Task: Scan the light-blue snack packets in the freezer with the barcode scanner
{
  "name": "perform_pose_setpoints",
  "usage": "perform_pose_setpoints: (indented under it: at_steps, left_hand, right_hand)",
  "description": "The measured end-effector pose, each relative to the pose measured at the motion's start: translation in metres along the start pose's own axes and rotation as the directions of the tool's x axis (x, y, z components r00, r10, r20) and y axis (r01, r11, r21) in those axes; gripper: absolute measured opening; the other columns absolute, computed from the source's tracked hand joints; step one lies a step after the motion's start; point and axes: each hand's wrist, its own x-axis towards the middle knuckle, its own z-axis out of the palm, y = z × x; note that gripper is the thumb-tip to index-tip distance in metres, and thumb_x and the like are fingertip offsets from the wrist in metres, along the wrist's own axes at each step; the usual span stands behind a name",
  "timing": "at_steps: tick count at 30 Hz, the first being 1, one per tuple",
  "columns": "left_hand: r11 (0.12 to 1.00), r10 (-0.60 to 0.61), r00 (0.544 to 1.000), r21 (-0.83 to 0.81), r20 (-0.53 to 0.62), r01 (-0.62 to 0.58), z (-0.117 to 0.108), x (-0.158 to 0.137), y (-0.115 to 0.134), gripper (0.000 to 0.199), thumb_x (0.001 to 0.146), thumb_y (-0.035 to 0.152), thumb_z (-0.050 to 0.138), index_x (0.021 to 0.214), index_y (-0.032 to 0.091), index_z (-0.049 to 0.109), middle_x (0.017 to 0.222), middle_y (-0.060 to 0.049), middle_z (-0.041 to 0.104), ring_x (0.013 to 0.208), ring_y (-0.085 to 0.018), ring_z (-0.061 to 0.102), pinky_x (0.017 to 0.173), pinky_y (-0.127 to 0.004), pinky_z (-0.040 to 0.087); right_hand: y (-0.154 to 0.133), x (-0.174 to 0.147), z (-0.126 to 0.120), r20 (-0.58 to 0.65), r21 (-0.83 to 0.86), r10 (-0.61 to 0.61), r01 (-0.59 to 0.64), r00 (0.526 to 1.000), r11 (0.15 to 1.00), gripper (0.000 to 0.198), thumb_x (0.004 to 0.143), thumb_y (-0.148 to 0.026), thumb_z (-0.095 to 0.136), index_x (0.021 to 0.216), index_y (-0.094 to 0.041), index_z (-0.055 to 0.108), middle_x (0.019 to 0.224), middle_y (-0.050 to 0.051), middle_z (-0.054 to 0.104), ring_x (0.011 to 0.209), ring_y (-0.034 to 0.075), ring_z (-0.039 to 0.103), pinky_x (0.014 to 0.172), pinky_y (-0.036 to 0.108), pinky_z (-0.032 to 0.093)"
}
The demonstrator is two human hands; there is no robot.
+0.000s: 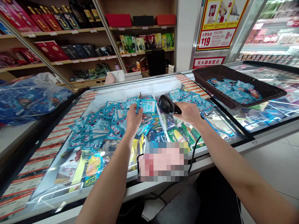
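Pinched in my left hand (135, 119) is a small blue snack packet (146, 106), its printed side with a barcode facing up. My right hand (190, 114) is wrapped round the handle of a black barcode scanner (166, 105), whose head points left at the packet, a short gap apart. Many like blue packets (100, 123) lie heaped on the glass lid of a chest freezer (80, 179) beneath my hands, with another heap (187, 96) right of the scanner. A dark cable (194, 152) hangs below my right forearm.
A brown wicker basket (203, 77) with blue packets stands on the freezer at right. A clear plastic bag (30, 98) of blue packets sits at left. A blurred-out screen (163, 161) lies at the near edge. Shelves (93, 29) with bottles and boxes rise behind.
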Motion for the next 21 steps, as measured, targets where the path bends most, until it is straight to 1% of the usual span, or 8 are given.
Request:
perform_pose_setpoints:
  at_steps: [6, 11, 14, 21]
  left_hand:
    - [0.999, -0.02, 0.999, 0.033, -0.025, 0.021, 0.003, -0.002, 0.0, 0.029, 0.086, 0.041, 0.049, 0.106, 0.021, 0.042, 0.089, -0.005, 0.061, 0.053, -0.014, 0.061, 0.045, -0.025, 0.044]
    - [0.999, -0.041, 0.999, 0.028, -0.035, 0.042, 0.003, -0.004, 0.006, 0.029, 0.085, 0.04, 0.05, 0.105, 0.021, 0.041, 0.096, -0.007, 0.06, 0.051, -0.014, 0.062, 0.043, -0.026, 0.044]
    - [0.998, -0.049, 0.998, 0.03, -0.036, 0.051, 0.002, -0.006, 0.01, 0.029, 0.085, 0.04, 0.05, 0.104, 0.021, 0.041, 0.097, -0.007, 0.06, 0.052, -0.014, 0.062, 0.043, -0.025, 0.045]
    - [0.998, -0.052, 0.999, 0.044, -0.015, 0.053, 0.001, -0.009, 0.012, 0.029, 0.086, 0.042, 0.049, 0.104, 0.02, 0.04, 0.087, -0.004, 0.06, 0.054, -0.015, 0.064, 0.044, -0.025, 0.047]
  right_hand:
    - [-0.004, -0.002, -0.002, 0.041, 0.015, -0.079, 0.078, 0.996, 0.997, 0.036, 0.082, -0.041, 0.057, 0.113, -0.023, 0.063, 0.095, 0.005, 0.072, 0.083, 0.021, 0.065, 0.065, 0.029, 0.038]
    - [-0.005, -0.003, -0.001, 0.036, 0.004, -0.11, 0.109, 0.993, 0.994, 0.036, 0.083, -0.042, 0.056, 0.112, -0.023, 0.064, 0.092, 0.004, 0.072, 0.081, 0.021, 0.065, 0.063, 0.029, 0.037]
    - [-0.005, -0.003, 0.001, 0.048, 0.0, -0.123, 0.124, 0.991, 0.992, 0.035, 0.082, -0.044, 0.056, 0.109, -0.022, 0.065, 0.091, 0.004, 0.072, 0.077, 0.02, 0.064, 0.062, 0.029, 0.036]
    - [-0.004, -0.002, 0.003, 0.038, 0.012, -0.146, 0.146, 0.989, 0.989, 0.034, 0.082, -0.043, 0.056, 0.107, -0.022, 0.065, 0.091, 0.004, 0.072, 0.076, 0.019, 0.064, 0.061, 0.029, 0.035]
